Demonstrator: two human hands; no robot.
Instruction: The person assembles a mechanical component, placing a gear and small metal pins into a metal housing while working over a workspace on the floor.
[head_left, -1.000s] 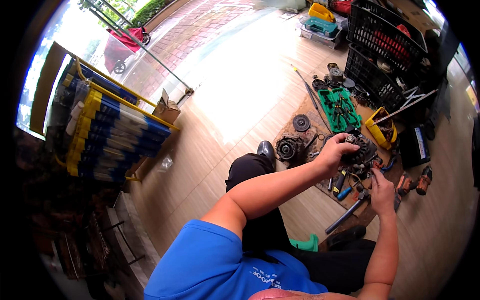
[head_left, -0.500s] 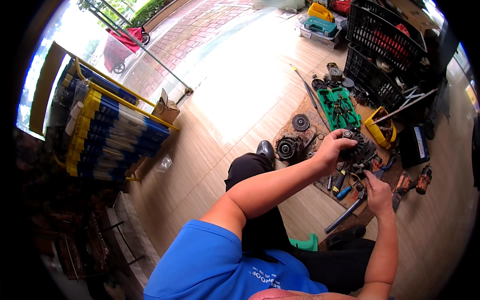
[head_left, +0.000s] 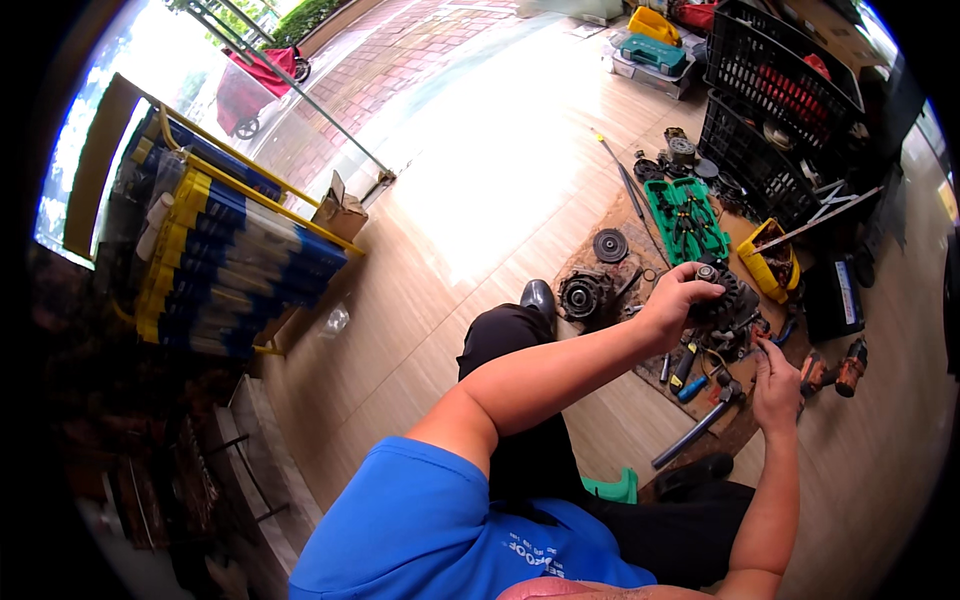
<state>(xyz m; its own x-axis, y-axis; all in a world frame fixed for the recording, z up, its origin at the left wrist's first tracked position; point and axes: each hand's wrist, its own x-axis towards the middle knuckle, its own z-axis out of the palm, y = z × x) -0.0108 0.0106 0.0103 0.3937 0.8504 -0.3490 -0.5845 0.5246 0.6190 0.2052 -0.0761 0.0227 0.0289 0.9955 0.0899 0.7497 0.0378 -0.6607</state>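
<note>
Left hand [head_left: 672, 300]: fingers curled over the top of a dark, round motor-like part [head_left: 725, 298], gripping it just above the floor mat [head_left: 640, 365]. Grip reads the same as half a second ago; the part has not shifted noticeably.

Right hand [head_left: 776, 378]: a second ago it sat lower and a little apart from the part; now it has come up just beneath it, fingertips pinched narrow near the underside. Whether they hold a small piece or tool cannot be told.

Judgement: left steadies, right has moved in for fine work on the lower face.

Around the hands: a round disassembled housing [head_left: 583, 296] and a dark disc [head_left: 610, 245] on the mat, a green tool tray [head_left: 684, 217], a yellow bin [head_left: 768, 262], a grey pipe-like bar [head_left: 692, 436], two orange power tools [head_left: 834, 368], black crates [head_left: 772, 95] beyond
</note>
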